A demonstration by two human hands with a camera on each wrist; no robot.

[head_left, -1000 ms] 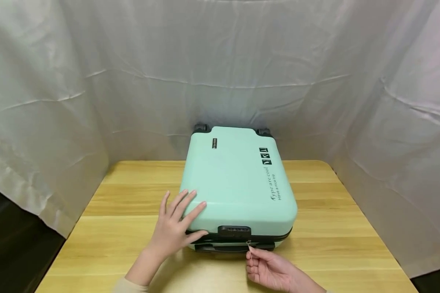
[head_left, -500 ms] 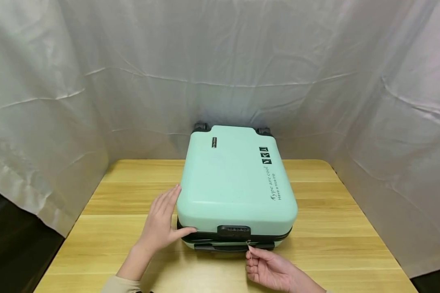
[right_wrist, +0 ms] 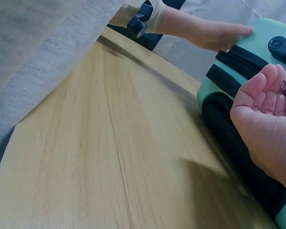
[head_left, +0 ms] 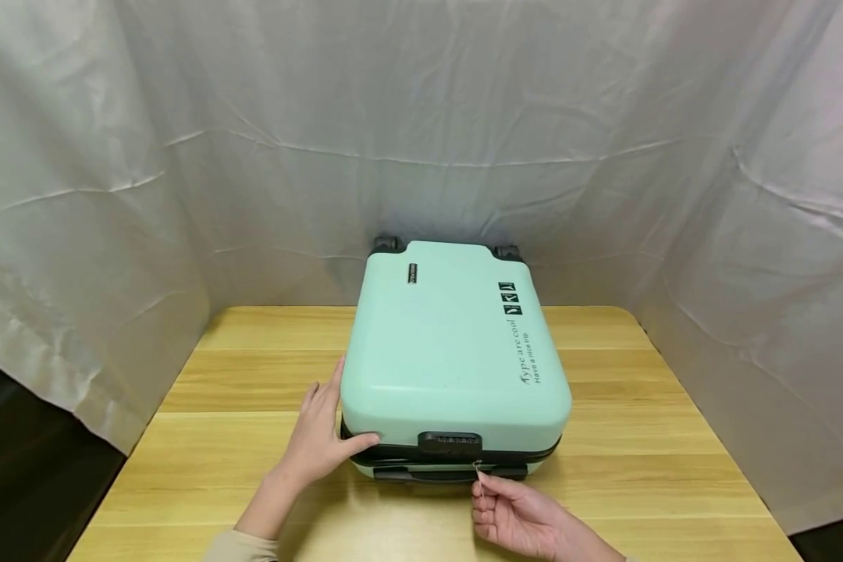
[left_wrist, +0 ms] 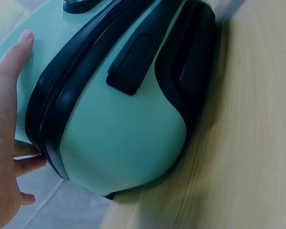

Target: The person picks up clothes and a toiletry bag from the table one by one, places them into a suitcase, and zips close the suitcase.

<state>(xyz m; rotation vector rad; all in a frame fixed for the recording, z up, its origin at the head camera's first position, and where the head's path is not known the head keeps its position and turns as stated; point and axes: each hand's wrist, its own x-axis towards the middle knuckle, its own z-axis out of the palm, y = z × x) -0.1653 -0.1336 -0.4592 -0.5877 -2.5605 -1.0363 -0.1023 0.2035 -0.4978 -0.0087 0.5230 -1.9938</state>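
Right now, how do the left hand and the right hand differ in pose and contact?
The left hand has its fingers extended; the right hand has its fingers curled.
The left hand rests against the left near corner of the suitcase; the right hand pinches the zipper pull at its near end.
Both are bare and at the same suitcase.
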